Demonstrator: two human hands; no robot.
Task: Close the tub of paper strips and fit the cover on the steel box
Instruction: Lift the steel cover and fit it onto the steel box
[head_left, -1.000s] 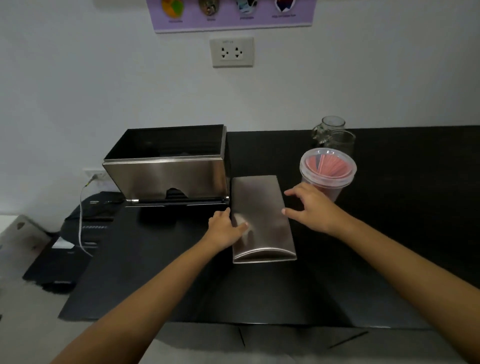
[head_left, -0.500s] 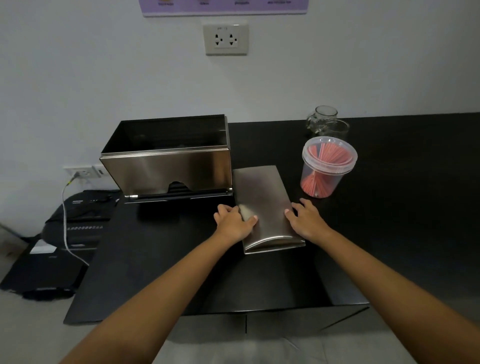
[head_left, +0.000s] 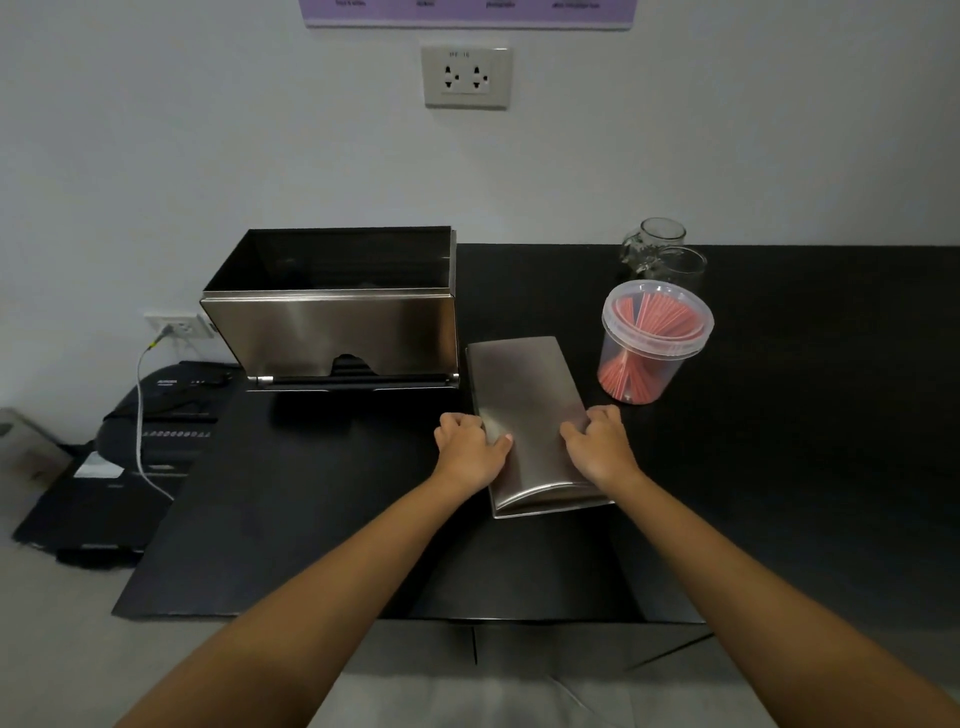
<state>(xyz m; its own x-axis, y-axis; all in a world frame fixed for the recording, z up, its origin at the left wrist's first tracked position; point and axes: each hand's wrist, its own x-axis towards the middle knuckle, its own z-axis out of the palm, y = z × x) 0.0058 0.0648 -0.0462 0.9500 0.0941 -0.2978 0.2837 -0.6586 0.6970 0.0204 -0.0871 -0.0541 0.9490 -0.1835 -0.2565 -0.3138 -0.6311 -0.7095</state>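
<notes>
- Brushed-steel curved cover (head_left: 524, 410) is lying on the black tabletop (head_left: 779, 467), long axis running away from the person.
- Left hand (head_left: 470, 449) and right hand (head_left: 597, 447) are curling around its near long edges.
- Open-topped steel box (head_left: 332, 332) is sitting just left and beyond.

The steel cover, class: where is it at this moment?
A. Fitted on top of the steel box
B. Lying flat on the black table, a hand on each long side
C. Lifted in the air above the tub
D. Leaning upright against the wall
B: the steel cover lies flat on the black table beside the open steel box, with the left hand and right hand gripping its long edges.
</notes>
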